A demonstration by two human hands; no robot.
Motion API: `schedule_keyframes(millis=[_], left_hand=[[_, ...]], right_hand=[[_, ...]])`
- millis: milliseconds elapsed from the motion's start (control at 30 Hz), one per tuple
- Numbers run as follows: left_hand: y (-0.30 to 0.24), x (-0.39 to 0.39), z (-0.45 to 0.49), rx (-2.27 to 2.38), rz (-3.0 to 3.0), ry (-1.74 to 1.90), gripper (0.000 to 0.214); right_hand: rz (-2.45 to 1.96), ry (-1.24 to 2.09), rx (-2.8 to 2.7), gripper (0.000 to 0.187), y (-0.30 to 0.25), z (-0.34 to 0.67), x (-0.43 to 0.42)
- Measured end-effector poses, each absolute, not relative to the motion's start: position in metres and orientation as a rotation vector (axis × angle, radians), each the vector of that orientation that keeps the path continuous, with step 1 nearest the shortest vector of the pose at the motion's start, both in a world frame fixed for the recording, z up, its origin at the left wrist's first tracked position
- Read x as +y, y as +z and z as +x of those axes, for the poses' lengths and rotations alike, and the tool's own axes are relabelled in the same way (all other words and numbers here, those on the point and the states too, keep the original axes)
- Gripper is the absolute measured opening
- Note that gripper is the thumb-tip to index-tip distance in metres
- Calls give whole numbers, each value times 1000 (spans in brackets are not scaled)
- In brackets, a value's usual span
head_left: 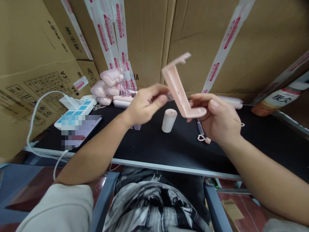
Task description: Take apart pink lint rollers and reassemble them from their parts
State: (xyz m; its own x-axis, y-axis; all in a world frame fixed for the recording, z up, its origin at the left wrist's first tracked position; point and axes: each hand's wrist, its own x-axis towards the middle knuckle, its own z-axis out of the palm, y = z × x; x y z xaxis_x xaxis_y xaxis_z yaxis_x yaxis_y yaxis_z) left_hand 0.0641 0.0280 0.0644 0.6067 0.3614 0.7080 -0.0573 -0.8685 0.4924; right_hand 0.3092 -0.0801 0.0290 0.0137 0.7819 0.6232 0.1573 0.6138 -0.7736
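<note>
A pale pink plastic case with an open hollow body (178, 91) is held up above the black table, tilted, with a flap at its top end. My right hand (217, 117) is closed around its lower end. My left hand (148, 103) is pinched beside the case's left edge; a small clear bit shows at its fingertips, too blurred to name. Below the case stands a white cylinder (169, 122) with a small hole in its pinkish top. A pale looped strap (204, 139) and a slim clear-handled tool (200, 127) lie near my right hand.
Several wrapped pink items (107, 84) are piled at the back left. A power strip (78, 112) and a phone (84, 132) with a white cable lie left. A bottle (277, 100) stands at the right. Cardboard boxes (147, 42) wall the table's back and left.
</note>
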Motion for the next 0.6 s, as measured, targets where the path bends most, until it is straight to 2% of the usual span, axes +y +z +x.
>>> schedule_keyframes(millis=[100,200,233,333,433,533,600], left_hand=[[65,46,57,350,2122,1364,48],[64,57,56,409,1882,1407,43],[65,57,57,420,1812,1405,40],[67,53,62,468,1687,1361,44],[71,46,67,545,1654,1296,62],[70,44,69,634,1667,1262,73],[67,46,69,671,1689,1249,72]], right_hand=[[-944,468,-1609,43,12,315,-60],[-1055,316,-1843,75,-6,307,-51],[-1071,292,-1902,79,-10,303,-51],[-1138,287,-1971,72,-21,291,-53],[-1241,459,-1895,74,-31,285,-50],[-1275,666,-1631,81,-36,285,-40],[-1252,822,-1371,78,-34,288,-32]])
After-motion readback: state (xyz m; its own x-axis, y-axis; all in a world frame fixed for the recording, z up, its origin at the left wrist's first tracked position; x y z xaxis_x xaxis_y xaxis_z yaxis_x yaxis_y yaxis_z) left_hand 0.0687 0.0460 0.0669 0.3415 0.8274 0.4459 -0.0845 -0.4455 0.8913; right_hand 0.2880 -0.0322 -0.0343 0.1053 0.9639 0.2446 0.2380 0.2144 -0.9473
